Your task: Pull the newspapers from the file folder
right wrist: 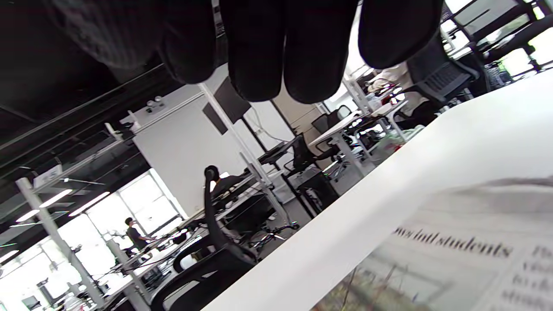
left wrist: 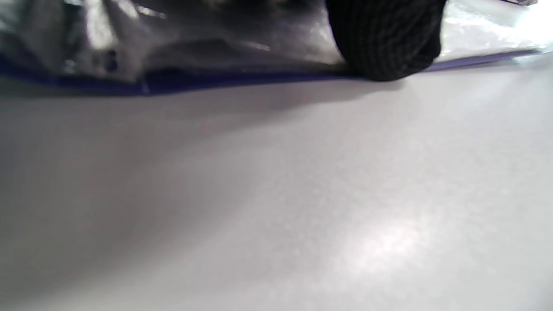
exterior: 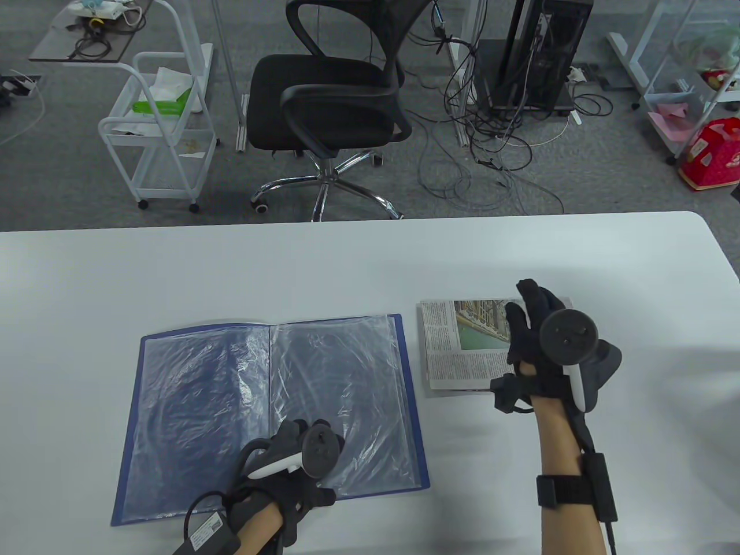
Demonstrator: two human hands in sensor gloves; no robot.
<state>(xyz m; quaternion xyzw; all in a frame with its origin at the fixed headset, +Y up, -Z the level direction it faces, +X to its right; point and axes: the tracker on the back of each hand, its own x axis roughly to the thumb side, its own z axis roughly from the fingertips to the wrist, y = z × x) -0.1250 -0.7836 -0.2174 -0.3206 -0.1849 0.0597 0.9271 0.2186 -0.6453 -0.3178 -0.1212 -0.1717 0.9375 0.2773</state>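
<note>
- Basically, the file folder [exterior: 272, 410] is lying open flat on the table [exterior: 347, 260], and I'm using it as the landmark.
- The newspapers [exterior: 462, 347] are sitting as a folded stack just beside the folder's right edge, not touching it as far as the table view shows. So at least that stack is already out.
- The clear sleeves [exterior: 341, 381] on the two visible pages are looking empty: only crinkled plastic over blue backing, no print showing through. Whether pages underneath are hiding more paper, I cannot tell.
- The left hand [exterior: 292, 462] is resting on the folder's near edge, on the right-hand page, likely pinning it. In the left wrist view one gloved fingertip [left wrist: 384, 39] is pressing at the folder's blue border [left wrist: 216, 80]. Whether the other fingers are spread or curled, I cannot tell; it is not gripping anything visible.
- The right hand [exterior: 543, 341] is hovering over the newspapers, right of the folder, fingers extended. In the right wrist view the fingertips [right wrist: 268, 47] are hanging clear above the print [right wrist: 453, 246], holding nothing.
- My read: the pull is looking done or nearly done for this spread. What's left, if anything, is checking the remaining sleeves and squaring the stack.
</note>
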